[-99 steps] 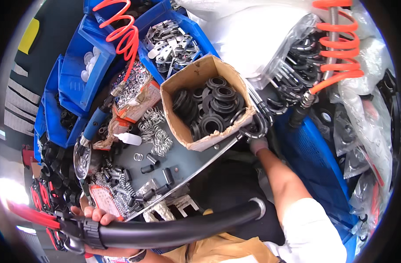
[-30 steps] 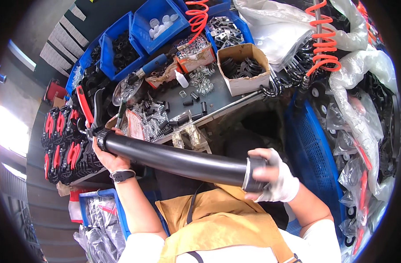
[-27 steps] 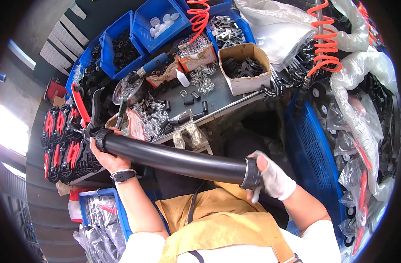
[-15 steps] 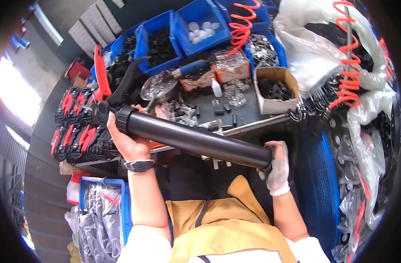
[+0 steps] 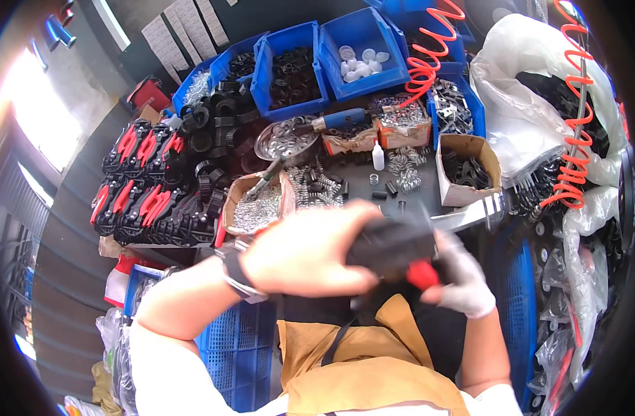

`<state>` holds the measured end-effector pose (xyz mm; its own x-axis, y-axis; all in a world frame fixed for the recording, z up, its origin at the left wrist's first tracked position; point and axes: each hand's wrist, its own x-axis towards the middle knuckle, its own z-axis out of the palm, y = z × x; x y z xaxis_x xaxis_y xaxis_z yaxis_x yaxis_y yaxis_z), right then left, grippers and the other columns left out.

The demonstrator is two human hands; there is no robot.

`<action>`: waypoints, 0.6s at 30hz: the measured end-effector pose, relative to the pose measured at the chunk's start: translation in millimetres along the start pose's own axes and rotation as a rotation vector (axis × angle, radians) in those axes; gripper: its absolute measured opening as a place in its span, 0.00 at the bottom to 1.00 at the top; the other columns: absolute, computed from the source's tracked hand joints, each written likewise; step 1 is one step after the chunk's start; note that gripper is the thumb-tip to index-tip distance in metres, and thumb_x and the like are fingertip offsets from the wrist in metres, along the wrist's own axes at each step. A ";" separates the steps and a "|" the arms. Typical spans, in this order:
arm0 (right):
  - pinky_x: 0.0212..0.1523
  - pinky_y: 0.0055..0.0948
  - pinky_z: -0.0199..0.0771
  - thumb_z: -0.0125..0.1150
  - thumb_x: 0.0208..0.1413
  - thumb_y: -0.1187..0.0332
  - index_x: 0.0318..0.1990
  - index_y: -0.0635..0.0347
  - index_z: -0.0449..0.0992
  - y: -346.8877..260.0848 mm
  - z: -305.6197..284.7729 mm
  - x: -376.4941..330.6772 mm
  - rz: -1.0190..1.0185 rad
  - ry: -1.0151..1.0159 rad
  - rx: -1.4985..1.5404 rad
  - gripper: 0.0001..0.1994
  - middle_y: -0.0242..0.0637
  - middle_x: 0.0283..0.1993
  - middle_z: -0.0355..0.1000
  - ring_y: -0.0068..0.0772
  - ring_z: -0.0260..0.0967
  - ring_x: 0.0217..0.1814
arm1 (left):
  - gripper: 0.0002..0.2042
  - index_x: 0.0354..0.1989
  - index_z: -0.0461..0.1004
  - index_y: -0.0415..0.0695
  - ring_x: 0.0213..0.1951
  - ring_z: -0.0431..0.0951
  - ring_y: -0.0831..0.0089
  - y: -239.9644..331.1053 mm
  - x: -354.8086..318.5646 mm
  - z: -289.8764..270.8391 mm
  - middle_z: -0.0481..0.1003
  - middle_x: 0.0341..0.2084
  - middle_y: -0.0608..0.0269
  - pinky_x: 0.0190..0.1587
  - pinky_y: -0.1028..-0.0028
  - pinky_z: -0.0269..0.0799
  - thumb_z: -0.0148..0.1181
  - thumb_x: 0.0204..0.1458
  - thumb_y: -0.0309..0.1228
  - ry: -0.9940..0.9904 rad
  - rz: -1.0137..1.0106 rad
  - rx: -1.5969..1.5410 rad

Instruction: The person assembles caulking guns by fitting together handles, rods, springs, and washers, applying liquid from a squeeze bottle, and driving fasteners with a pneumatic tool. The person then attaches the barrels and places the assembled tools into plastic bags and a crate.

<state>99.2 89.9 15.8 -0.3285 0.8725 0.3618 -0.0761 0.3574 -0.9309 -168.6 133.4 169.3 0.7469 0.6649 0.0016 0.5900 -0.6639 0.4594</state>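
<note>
In front of my lap, a blurred black part with a red piece [image 5: 390, 244] is between my hands. My left hand [image 5: 310, 249], bare and wearing a dark wristband, reaches across with its fingers closed around the part's left side. My right hand [image 5: 464, 281], in a whitish glove, grips the right end beside the red piece. Motion smears the part, so its exact shape is unclear. Just beyond my left hand, a cardboard box of small metal springs [image 5: 251, 208] stands on the bench.
Black-and-red lever assemblies [image 5: 140, 180] are stacked at the left. A blue-handled air screwdriver [image 5: 345, 118] lies on the boxes, below blue parts bins [image 5: 289, 76]. Red coiled hoses [image 5: 421, 69] hang overhead. Blue crates [image 5: 237, 353] stand below; plastic bags [image 5: 518, 104] crowd the right.
The long black tube held across my lap no longer shows lengthwise. My left hand has moved right, close to my right hand. The view has shifted, uncovering the spring box.
</note>
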 end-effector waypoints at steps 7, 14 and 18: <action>0.62 0.32 0.63 0.72 0.47 0.71 0.61 0.60 0.69 10.6 25.0 -32.2 0.390 -0.486 0.406 0.31 0.37 0.60 0.69 0.31 0.64 0.62 | 0.33 0.56 0.63 0.39 0.38 0.78 0.48 16.5 0.5 39.3 0.76 0.35 0.45 0.42 0.59 0.74 0.65 0.44 0.44 -0.298 0.037 -0.119; 0.63 0.29 0.61 0.68 0.53 0.68 0.62 0.62 0.67 8.8 17.6 -17.8 0.422 -0.576 0.418 0.29 0.35 0.61 0.68 0.25 0.61 0.62 | 0.34 0.59 0.61 0.38 0.41 0.78 0.46 2.0 3.5 41.8 0.76 0.38 0.40 0.46 0.59 0.74 0.64 0.44 0.42 -0.217 0.066 -0.196; 0.50 0.27 0.71 0.69 0.52 0.69 0.58 0.60 0.72 2.6 -1.2 -25.8 0.412 -0.516 0.058 0.24 0.31 0.47 0.75 0.23 0.70 0.49 | 0.35 0.59 0.61 0.36 0.42 0.78 0.46 -0.4 8.4 51.4 0.76 0.38 0.39 0.47 0.59 0.74 0.65 0.43 0.42 -0.225 0.048 -0.225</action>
<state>108.5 68.7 4.2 -0.7496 0.6569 -0.0816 0.1061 -0.0025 -0.9944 -146.8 121.7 123.5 0.8359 0.5261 -0.1567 0.4888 -0.5834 0.6486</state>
